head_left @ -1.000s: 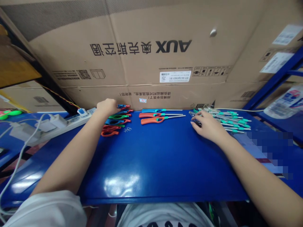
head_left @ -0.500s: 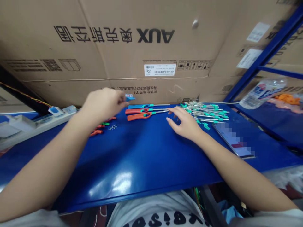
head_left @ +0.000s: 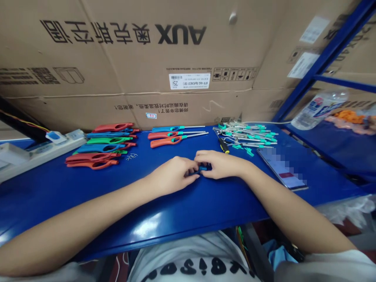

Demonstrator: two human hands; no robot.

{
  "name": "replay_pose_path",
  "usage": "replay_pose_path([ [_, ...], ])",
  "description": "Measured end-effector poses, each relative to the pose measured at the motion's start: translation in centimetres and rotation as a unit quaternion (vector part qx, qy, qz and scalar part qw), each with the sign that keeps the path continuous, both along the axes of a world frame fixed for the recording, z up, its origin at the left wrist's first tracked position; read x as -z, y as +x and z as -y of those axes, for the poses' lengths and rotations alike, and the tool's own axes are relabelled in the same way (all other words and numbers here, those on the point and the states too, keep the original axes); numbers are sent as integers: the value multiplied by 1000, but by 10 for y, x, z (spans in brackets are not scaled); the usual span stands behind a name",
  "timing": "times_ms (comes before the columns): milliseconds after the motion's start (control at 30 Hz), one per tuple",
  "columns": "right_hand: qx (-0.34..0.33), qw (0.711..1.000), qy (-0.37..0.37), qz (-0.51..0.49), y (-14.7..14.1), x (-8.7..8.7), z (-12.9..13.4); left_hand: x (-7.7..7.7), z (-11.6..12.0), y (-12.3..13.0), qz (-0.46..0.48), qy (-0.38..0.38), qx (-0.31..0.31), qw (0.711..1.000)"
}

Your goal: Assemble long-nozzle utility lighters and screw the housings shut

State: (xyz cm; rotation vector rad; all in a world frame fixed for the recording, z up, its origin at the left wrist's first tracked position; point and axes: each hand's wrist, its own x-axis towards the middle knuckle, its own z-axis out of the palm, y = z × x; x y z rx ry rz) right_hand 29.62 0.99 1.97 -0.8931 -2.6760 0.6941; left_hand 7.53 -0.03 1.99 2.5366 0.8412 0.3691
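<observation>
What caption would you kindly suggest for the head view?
Left hand and right hand hold a blue piece over a blue table.

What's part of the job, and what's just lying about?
Probably the job's:
held blue plastic piece
red, blue, green plastic handles
three rod-fitted plastic handles
teal-ended silver metal rods
black-and-yellow-handled tool

Probably lying about:
white plastic power strip
clear plastic bottle
flat rectangular phone

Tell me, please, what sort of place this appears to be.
Probably a workbench for small assembly: coloured handles lie lined up, metal rods are piled to their right, and a screwdriver lies at the pile's edge.
</observation>
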Motion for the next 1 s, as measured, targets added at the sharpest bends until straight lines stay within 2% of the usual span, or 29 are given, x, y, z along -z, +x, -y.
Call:
replay_pose_path([
  [67,9,1000,2,8,2,-2,-1,0,3,-11,53,22,-32,998],
  [133,15,1000,0,17,3,-3,-1,2,4,-27,58,80,-67,993],
  [267,29,999,2,40,3,-5,-1,15,3,-55,28,56,-147,987],
  [467,50,998,10,36,2,-6,0,26,-2,-63,56,11,-108,993],
  [1000,61,996,45,53,-1,-6,1,35,0,-65,127,-13,-127,984],
])
